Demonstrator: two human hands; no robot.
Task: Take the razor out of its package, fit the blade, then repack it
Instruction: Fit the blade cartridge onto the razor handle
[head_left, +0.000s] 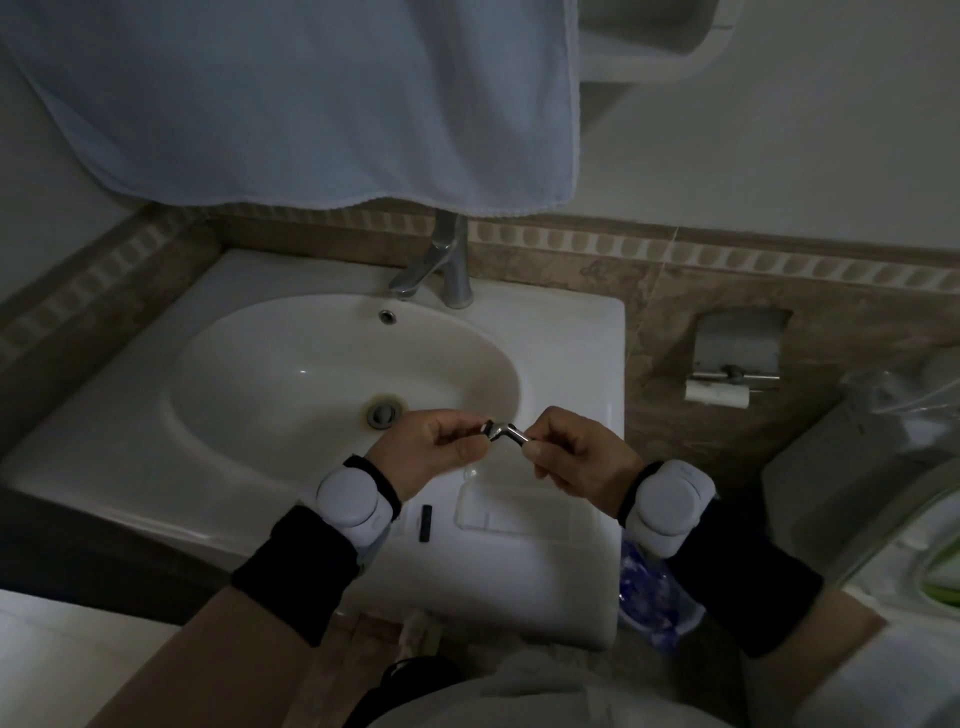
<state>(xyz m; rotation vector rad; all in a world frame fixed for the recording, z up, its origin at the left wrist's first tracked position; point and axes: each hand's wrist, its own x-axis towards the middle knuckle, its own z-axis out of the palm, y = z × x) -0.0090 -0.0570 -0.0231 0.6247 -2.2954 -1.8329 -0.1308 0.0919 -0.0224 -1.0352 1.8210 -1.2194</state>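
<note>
Above the front right rim of the white sink (571, 332), both hands meet around a small silver razor (511, 432). My right hand (582, 457) pinches the razor's metal handle. My left hand (431, 447) pinches the dark blade head (487, 429) at the razor's other end. Whether the head is locked on the handle is too small to tell. Below the hands, a clear plastic package tray (511, 512) lies flat on the sink rim. A small black piece (426, 522) lies on the rim just left of the tray.
A chrome tap (441, 265) stands at the back of the basin, its drain (383, 413) left of my hands. A pale blue towel (311, 104) hangs above. A toilet-paper holder (732, 384) is set in the right wall. A blue-patterned bag (649, 597) hangs beside the sink.
</note>
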